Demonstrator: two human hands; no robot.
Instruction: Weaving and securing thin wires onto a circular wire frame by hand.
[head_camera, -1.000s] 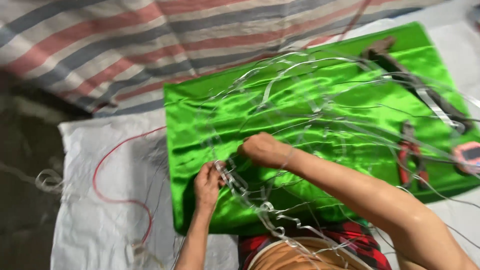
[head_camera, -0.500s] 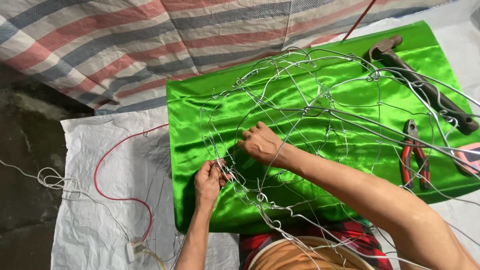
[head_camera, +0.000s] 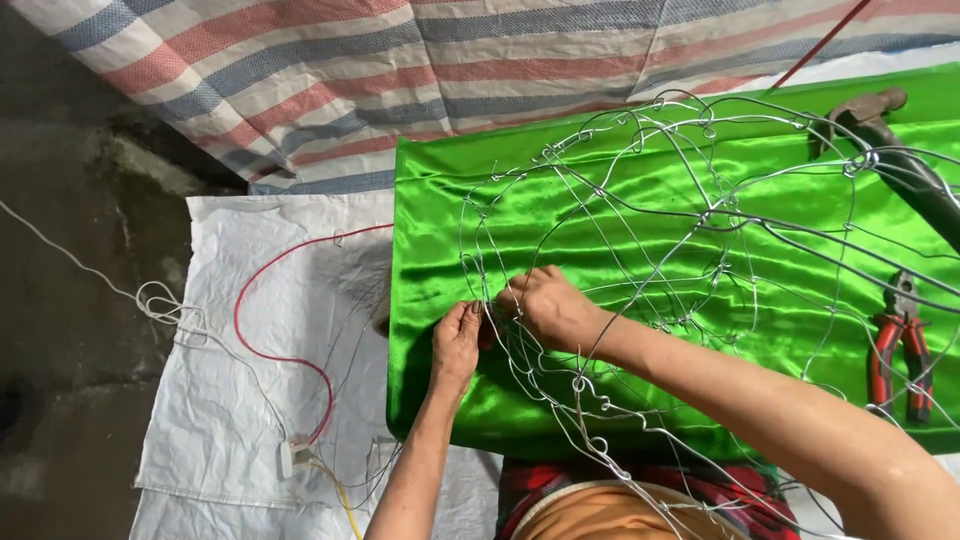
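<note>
A frame of bent silver wire (head_camera: 700, 215) arches over a shiny green satin cloth (head_camera: 620, 190). My left hand (head_camera: 457, 343) pinches the wire at the frame's left rim, fingers closed on it. My right hand (head_camera: 548, 306) reaches through the frame from the right and grips the same stretch of wire, touching my left fingertips. Both hands work at one joint above the cloth's left part. The joint itself is hidden between the fingers.
Red-handled pliers (head_camera: 898, 352) lie on the cloth at the right; a hammer (head_camera: 890, 150) lies at the upper right. A red wire (head_camera: 262, 350) and white cord (head_camera: 160, 305) run over a white woven sack (head_camera: 230, 440). A striped tarp (head_camera: 400, 70) lies behind.
The view has shifted so cloth and frame sit further right. Both hands stay together on the wire at the frame's left rim, with little movement between them.
</note>
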